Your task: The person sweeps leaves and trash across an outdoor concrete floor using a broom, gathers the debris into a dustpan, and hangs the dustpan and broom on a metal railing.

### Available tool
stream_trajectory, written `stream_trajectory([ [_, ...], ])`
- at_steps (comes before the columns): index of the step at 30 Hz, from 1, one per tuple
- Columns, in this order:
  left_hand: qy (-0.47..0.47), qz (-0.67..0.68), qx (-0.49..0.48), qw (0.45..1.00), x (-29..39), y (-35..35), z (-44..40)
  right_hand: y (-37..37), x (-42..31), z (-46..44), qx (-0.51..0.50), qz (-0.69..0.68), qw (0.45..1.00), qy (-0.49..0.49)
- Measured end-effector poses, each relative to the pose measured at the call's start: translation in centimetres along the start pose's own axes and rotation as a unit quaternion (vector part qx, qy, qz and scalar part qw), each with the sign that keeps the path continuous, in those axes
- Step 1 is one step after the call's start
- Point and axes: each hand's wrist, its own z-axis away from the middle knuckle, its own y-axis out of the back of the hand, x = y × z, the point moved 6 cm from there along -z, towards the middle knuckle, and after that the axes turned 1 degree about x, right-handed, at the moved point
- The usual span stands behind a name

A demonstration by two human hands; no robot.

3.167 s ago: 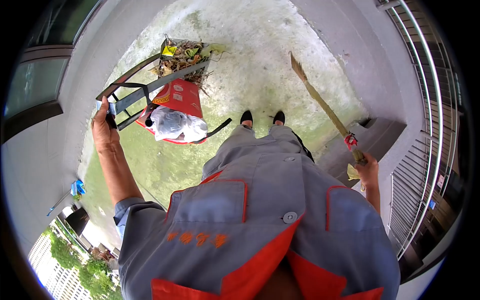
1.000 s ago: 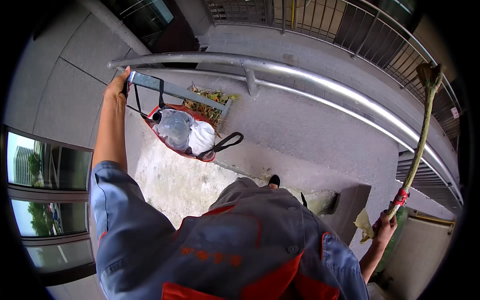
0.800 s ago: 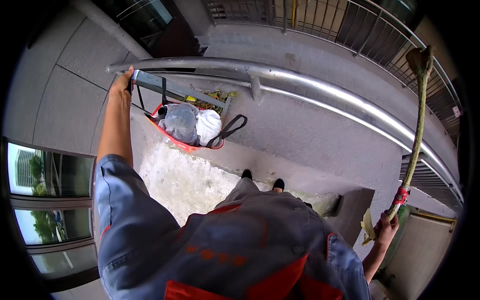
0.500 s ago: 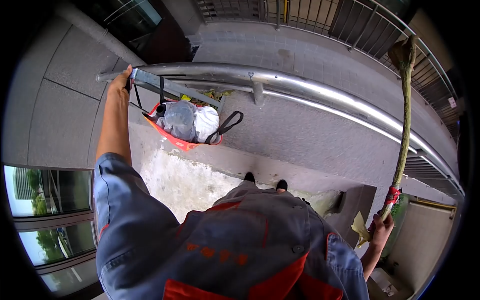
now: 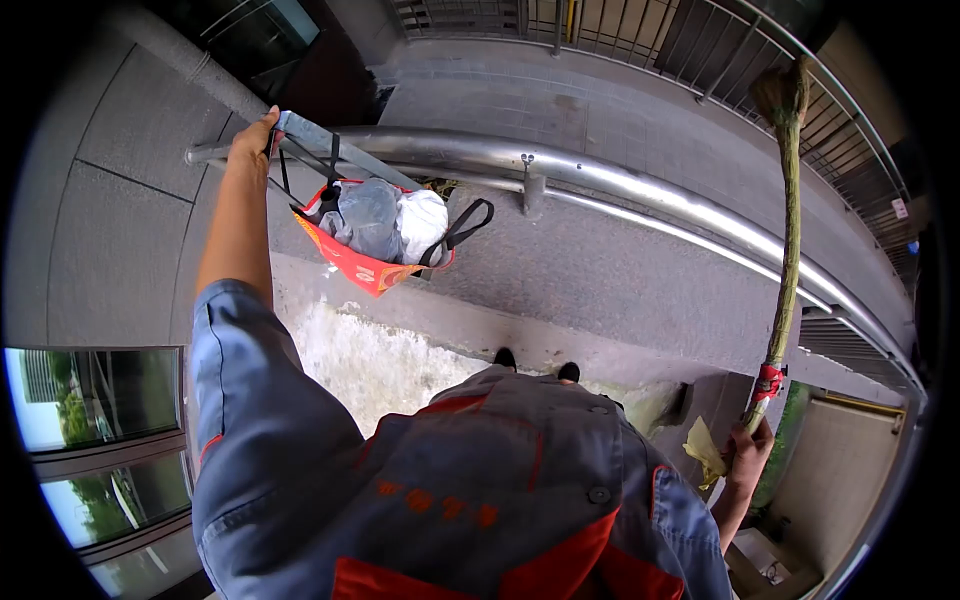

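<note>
My left hand [image 5: 255, 138] is closed around the upper end of a grey metal bar [image 5: 345, 150], which looks like the handle of a dustpan. A red-orange bag [image 5: 365, 268] with black straps hangs on that bar, packed with clear and white plastic bags [image 5: 372, 218]. Low on the right, my right hand [image 5: 748, 455] grips the wooden stick of a broom [image 5: 788, 220], wrapped in red [image 5: 768, 382] just above my fingers. Its brown bristle end [image 5: 778, 98] points away from me. A yellowish leaf-like piece [image 5: 704, 450] sticks out beside this hand.
A shiny metal handrail [image 5: 640, 185] runs across in front of me over grey paving [image 5: 620, 285]. Farther off stands a barred railing [image 5: 650, 45]. Grey wall panels [image 5: 120, 200] and windows [image 5: 110, 400] lie to the left, with a pale worn ledge [image 5: 370, 355] by my shoes.
My left hand has risen slightly to the right, and the bag shows more of its red side. Leaves behind the bag are now mostly hidden. The broom has shifted a little left.
</note>
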Motion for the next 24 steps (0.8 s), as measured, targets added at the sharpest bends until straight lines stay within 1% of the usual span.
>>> stream_trajectory([
  [1, -0.004, 0.002, -0.004, 1.000, 0.2, -0.1, 0.0, 0.2, -0.2, 0.2, -0.006, 0.001, 1.000, 0.005],
  [3, -0.014, -0.038, 0.018, 0.999, 2.1, -0.3, 2.8, 0.2, -1.0, 0.7, -0.024, 0.000, 1.000, 0.007],
  [5, -0.023, -0.037, 0.032, 0.999, 3.1, -0.1, 4.1, 0.4, -2.0, 0.4, -0.038, 0.000, 0.999, 0.013],
  [7, -0.032, -0.038, 0.054, 0.997, 3.8, 0.6, 4.5, -0.5, -2.7, -1.1, -0.078, -0.002, 0.997, 0.016],
  [9, -0.029, -0.134, 0.092, 0.986, 3.9, 2.4, 5.1, -0.5, -3.7, -1.1, -0.112, 0.007, 0.994, 0.019],
  [10, -0.063, -0.122, 0.189, 0.972, 4.2, 3.9, 5.4, -0.5, -4.6, -1.3, -0.124, 0.013, 0.992, 0.018],
  [11, -0.060, -0.120, 0.193, 0.972, 4.0, 5.2, 5.5, -0.5, -5.2, -1.3, -0.132, 0.018, 0.991, 0.017],
  [13, -0.146, -0.134, 0.195, 0.961, 5.3, 7.9, 8.2, -1.1, -6.1, -1.2, -0.174, 0.005, 0.985, 0.020],
  [15, -0.188, -0.093, 0.262, 0.942, 6.1, 10.9, 13.4, -1.5, -7.0, -1.8, -0.204, 0.003, 0.979, 0.018],
  [17, -0.223, -0.046, 0.312, 0.922, 6.3, 12.1, 18.9, -1.6, -8.7, -2.1, -0.229, 0.027, 0.973, 0.001],
  [18, -0.236, -0.013, 0.329, 0.914, 5.4, 12.4, 21.2, -1.7, -8.8, -2.6, -0.242, 0.023, 0.970, 0.001],
  [20, -0.261, 0.019, 0.333, 0.906, 2.7, 12.5, 24.9, -2.5, -9.4, -3.5, -0.264, 0.033, 0.964, 0.006],
  [22, -0.255, 0.018, 0.336, 0.906, -1.3, 12.4, 28.1, -4.2, -10.1, -4.1, -0.285, 0.034, 0.958, 0.008],
  [24, -0.158, 0.060, 0.293, 0.941, -7.4, 11.9, 29.1, -7.0, -11.0, -4.8, -0.310, 0.012, 0.951, -0.010],
])
